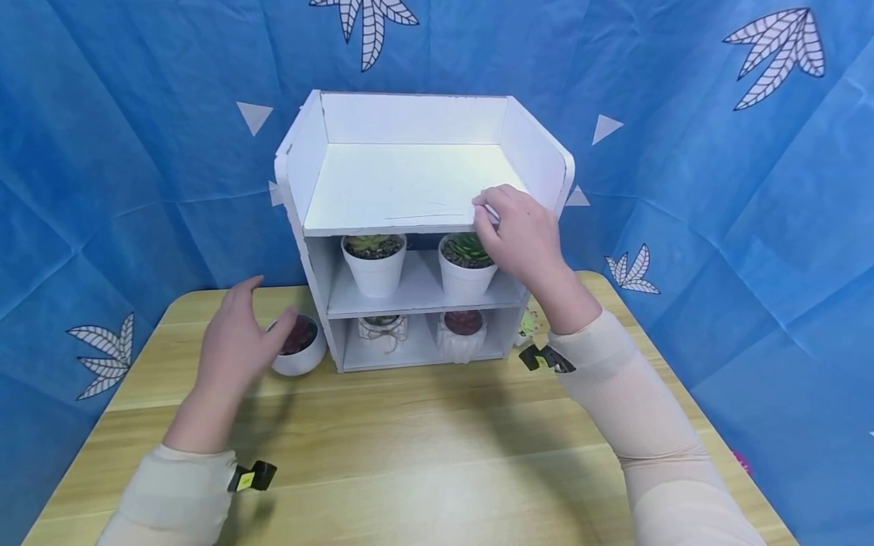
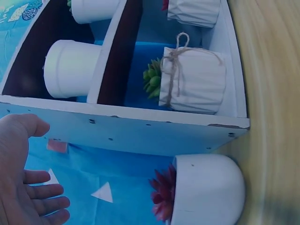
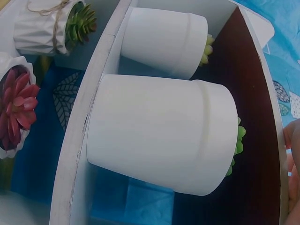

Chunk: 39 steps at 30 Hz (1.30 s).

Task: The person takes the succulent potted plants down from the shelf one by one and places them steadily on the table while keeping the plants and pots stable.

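Observation:
A white wooden shelf unit [image 1: 416,178] stands at the back of the table. My right hand [image 1: 522,231] is at the right front edge of its top board, fingers loosely bent, nothing visible between them. On the middle level sit two white pots of green succulents, the left pot [image 1: 375,273] and the right pot [image 1: 466,280]. The lower level holds a twine-tied pot [image 2: 192,82] and a pot with a red succulent [image 3: 18,105]. My left hand [image 1: 235,337] hovers left of the unit, fingers spread, near a round white pot [image 2: 208,192] with a dark red succulent.
The wooden table [image 1: 410,447] extends in front of the unit. A small light-green plant [image 1: 527,324] stands against the unit's right side, partly hidden by my right arm. Blue patterned cloth [image 1: 157,136] hangs behind and at both sides. A bit of pink [image 1: 741,462] shows beside the right table edge.

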### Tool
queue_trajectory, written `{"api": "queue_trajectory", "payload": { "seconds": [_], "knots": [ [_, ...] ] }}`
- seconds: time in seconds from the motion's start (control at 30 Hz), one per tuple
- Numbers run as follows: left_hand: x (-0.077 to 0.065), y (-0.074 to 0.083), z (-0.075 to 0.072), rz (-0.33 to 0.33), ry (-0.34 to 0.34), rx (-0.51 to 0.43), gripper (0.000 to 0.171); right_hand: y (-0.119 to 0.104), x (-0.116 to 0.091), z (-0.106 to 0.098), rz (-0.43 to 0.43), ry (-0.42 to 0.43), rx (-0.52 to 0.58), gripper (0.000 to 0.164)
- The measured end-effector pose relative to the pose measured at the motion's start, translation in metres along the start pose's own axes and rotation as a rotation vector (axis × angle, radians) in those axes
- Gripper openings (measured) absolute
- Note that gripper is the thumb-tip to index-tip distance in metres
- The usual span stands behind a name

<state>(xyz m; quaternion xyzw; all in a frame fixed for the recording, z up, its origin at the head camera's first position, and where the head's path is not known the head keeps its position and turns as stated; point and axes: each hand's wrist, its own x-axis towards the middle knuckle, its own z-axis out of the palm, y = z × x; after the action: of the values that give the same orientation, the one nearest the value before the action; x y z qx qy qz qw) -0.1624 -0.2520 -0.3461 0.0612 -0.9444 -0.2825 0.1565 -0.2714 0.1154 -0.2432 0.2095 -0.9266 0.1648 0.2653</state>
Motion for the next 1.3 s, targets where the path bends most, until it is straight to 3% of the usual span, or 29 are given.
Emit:
{"api": "queue_trajectory", "payload": {
  "seconds": [0.63,0.87,1.3],
  "knots": [
    [0.005,0.039,-0.025,0.170,0.174,0.022,0.069,0.000,0.001,-0.001,0.000,-0.007,-0.008,0.041],
    [0.006,0.055,-0.034,0.207,0.203,0.045,0.066,-0.001,0.001,-0.002,0.002,-0.012,-0.006,0.041],
    [0.007,0.071,-0.046,0.320,0.327,0.026,0.058,0.000,0.000,0.000,0.008,-0.016,-0.006,0.041]
  ]
}}
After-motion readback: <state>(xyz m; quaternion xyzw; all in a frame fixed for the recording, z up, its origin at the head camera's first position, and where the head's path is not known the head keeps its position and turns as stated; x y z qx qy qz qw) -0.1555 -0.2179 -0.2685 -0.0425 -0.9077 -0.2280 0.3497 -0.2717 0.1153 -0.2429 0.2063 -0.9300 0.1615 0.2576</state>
